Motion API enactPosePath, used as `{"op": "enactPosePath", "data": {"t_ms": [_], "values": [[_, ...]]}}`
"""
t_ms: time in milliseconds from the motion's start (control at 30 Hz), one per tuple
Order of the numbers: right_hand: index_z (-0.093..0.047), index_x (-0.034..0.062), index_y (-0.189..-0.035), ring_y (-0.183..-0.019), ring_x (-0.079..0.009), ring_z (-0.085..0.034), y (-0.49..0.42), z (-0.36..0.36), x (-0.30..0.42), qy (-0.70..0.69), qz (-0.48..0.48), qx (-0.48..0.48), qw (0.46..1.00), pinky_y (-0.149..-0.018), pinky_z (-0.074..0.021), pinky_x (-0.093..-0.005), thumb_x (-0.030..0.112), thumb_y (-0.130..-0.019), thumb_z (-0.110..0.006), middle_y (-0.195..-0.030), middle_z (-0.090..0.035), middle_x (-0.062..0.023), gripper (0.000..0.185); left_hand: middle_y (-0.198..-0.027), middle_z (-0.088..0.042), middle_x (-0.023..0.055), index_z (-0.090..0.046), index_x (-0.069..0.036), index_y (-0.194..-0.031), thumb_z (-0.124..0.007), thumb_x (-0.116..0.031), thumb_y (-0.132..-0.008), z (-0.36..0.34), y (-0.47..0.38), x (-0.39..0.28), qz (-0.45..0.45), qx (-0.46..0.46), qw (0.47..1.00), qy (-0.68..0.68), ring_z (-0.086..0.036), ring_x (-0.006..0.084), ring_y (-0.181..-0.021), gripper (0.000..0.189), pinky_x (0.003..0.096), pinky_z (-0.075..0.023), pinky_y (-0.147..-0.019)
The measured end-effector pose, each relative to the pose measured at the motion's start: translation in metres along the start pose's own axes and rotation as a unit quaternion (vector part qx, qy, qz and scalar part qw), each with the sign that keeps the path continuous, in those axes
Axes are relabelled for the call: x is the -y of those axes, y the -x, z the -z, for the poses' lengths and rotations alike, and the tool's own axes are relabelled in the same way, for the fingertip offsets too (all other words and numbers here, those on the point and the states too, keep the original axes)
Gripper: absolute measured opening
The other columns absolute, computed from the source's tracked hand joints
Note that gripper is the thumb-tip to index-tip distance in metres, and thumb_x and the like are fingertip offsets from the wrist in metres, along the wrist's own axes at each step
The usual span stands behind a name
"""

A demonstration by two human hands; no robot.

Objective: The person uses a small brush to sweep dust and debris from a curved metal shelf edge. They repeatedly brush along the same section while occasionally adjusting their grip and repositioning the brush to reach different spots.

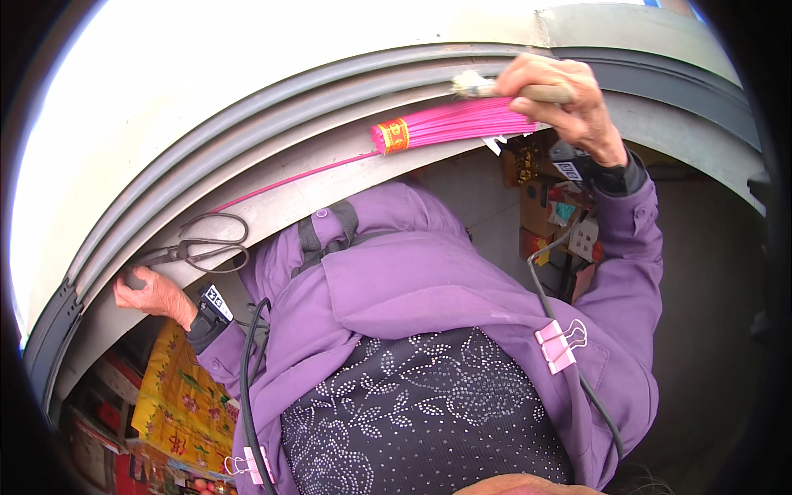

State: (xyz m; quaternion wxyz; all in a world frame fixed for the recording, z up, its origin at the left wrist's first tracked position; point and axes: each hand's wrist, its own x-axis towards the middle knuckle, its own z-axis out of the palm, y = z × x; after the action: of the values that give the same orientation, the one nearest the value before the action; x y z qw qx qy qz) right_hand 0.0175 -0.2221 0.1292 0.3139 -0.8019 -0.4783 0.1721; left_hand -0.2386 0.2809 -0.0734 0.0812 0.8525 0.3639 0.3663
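Note:
My right hand (560, 102) is raised at the sill and grips a brush (544, 93) with a wooden handle and pale, frayed bristles. Just below it, a bundle of pink incense sticks (458, 127) lies along the pale sill (309, 185), bound near one end by a red and gold paper band (394, 135). A single pink stick (297, 180) stretches from the bundle towards iron scissors (180, 252) with large looped handles. At the scissors' blade end, my left hand (154, 297) rests on the sill with curled fingers; whether it holds anything cannot be made out.
Grey metal sliding tracks (297, 86) run along the outer side of the sill. Below on the right are cardboard boxes (537, 207). A yellow flowered cloth (179, 396) covers a surface at lower left. Black cables (247, 383) hang on my jacket, held by pink binder clips (555, 348).

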Motion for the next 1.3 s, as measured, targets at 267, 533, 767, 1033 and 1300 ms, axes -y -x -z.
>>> {"op": "enactPosePath", "data": {"t_ms": [267,533,767,1033,1300], "values": [[-0.059,-0.0031,-0.083,-0.071,-0.0169,-0.064,-0.041,-0.029,-0.010,-0.240,-0.016,-0.007,0.971,-0.055,-0.0511,-0.0237,0.000,-0.090,-0.058,-0.100,-0.065,-0.0187,0.008,-0.111,-0.052,0.0210,-0.058,0.007,-0.108,-0.059,-0.009,-0.080,0.000,0.000,-0.002,-0.002,0.006,1.000,0.016,-0.050,0.0351,-0.108,0.032,0.0429,-0.0404,-0.096],[-0.065,-0.0090,-0.097,-0.074,-0.0191,-0.066,-0.071,-0.025,0.003,-0.346,-0.025,-0.138,0.928,-0.075,-0.0576,-0.0326,0.003,-0.093,-0.057,-0.101,-0.064,-0.0199,0.015,-0.114,-0.052,0.0214,-0.058,0.007,-0.107,-0.059,-0.009,-0.080,-0.001,0.002,-0.002,0.001,0.002,1.000,0.014,-0.051,0.0354,-0.108,0.032,0.0427,-0.0407,-0.095],[-0.064,-0.0074,-0.101,-0.075,-0.0174,-0.066,-0.108,-0.092,0.006,-0.437,-0.047,-0.066,0.896,-0.082,-0.0558,-0.0349,0.007,-0.093,-0.058,-0.098,-0.067,-0.0174,0.017,-0.114,-0.052,0.0221,-0.058,0.007,-0.108,-0.061,-0.011,-0.080,-0.001,0.000,0.002,-0.008,0.006,1.000,-0.001,-0.051,0.0364,-0.109,0.034,0.0446,-0.0400,-0.097],[-0.069,-0.0018,-0.102,-0.074,-0.0133,-0.064,-0.019,-0.020,-0.067,-0.322,-0.170,-0.050,0.930,-0.081,-0.0515,-0.0308,0.013,-0.091,-0.062,-0.085,-0.070,-0.0070,0.020,-0.117,-0.051,0.0226,-0.056,0.007,-0.112,-0.062,-0.016,-0.083,-0.002,0.002,0.014,0.016,0.021,1.000,-0.007,-0.049,0.0364,-0.111,0.037,0.0450,-0.0403,-0.096],[-0.067,-0.0015,-0.095,-0.073,-0.0150,-0.063,0.003,0.046,-0.075,-0.272,-0.201,-0.040,0.940,-0.077,-0.0530,-0.0288,0.011,-0.088,-0.065,-0.101,-0.066,-0.0141,0.014,-0.115,-0.052,0.0208,-0.056,0.005,-0.113,-0.062,-0.009,-0.083,-0.003,0.002,0.018,-0.016,0.007,1.000,-0.024,-0.052,0.0360,-0.109,0.034,0.0441,-0.0418,-0.096]]}}
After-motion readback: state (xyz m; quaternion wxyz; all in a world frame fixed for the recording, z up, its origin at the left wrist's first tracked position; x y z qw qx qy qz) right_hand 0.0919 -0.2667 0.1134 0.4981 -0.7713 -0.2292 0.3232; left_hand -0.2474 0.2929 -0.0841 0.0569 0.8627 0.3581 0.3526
